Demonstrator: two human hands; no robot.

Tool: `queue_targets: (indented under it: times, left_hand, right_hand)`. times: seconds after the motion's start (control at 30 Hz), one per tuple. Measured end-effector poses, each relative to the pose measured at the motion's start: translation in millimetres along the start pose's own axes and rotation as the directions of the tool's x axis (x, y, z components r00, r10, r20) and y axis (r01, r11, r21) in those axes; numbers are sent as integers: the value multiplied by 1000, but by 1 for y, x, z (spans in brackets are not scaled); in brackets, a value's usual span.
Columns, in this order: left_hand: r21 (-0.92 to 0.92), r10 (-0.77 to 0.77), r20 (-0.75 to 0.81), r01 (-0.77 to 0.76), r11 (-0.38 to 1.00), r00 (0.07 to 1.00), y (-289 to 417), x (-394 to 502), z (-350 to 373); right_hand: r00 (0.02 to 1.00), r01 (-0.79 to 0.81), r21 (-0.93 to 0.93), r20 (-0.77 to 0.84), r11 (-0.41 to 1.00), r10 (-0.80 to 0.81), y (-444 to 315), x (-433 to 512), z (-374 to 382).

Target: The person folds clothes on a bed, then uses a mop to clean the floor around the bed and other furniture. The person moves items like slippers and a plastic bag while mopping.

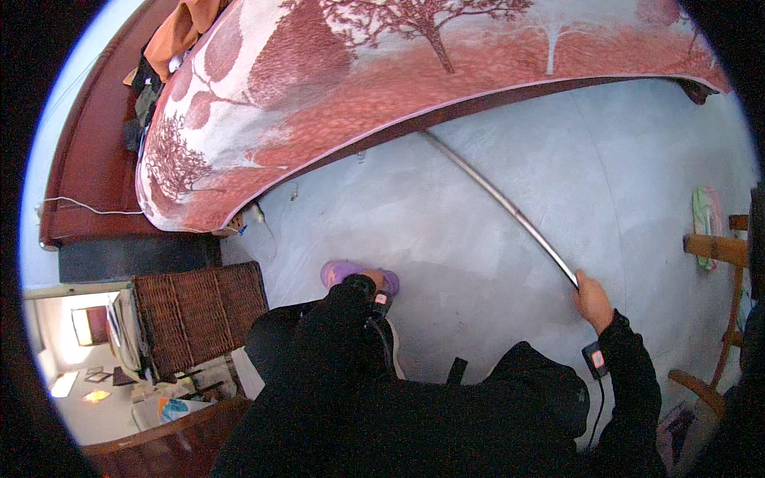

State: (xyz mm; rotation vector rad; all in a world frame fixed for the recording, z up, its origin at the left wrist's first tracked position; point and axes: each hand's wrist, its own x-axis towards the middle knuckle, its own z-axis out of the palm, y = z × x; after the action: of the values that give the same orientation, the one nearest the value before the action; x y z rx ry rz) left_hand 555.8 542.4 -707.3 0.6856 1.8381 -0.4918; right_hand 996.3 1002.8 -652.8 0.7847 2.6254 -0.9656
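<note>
My right hand is closed around the near end of a long metal pole. The pole slants across the floor, and its far end disappears beneath the edge of a bed covered by a red and white sheet with a tree print. Only a small patch of my left hand shows past its black sleeve, above a purple slipper; its fingers are hidden, so I cannot tell what it holds. A small device with a cable sits at each wrist.
A dark red wooden headboard stands at the left, with clothes piled beside it. Below is a brown wicker unit. A white charger and cable hang near the bed corner. Wooden chair parts stand at the right.
</note>
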Motion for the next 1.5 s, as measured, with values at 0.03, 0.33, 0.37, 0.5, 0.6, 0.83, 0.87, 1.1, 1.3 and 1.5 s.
queue_targets:
  times: [0.03,0.33,0.37,0.5,0.6,0.83,0.87,1.1,1.3,1.5]
  left_hand:
    - [3,0,14,0,1000,1000,4,-1,-2]
    - [-1,15,86,-14,1000,996,20,-5,-6]
    - [-2,17,91,-17,1000,996,22,-7,-8]
    - [-9,22,115,-21,1000,993,36,-22,-16]
    - [-17,42,131,-40,999,991,46,-29,-22]
    - [-22,-26,130,29,999,991,37,-6,-13]
    - [-34,-3,100,6,999,995,36,-5,-10]
    - [12,-83,-126,85,996,989,54,-31,1]
    - [-7,-297,-289,308,951,910,32,-59,11]
    - [-5,-312,-228,319,948,922,7,-53,16]
  right_hand:
    - [999,-22,-38,22,999,23,3,-17,1]
    - [993,-116,-33,32,993,117,42,-140,-10]
    - [983,-167,-68,70,984,172,47,-152,-16]
    - [985,-162,-56,58,985,165,61,-178,-30]
    - [987,-156,-57,19,986,157,60,-167,-17]
    - [986,1,163,-165,987,26,-6,2,26]
    - [977,76,212,-209,974,-31,-23,32,24]
    - [983,141,170,-144,975,-117,-154,220,2]
    - [967,243,-85,-61,966,-248,-181,226,-6]
    - [953,300,-291,44,908,-301,-132,172,-54]
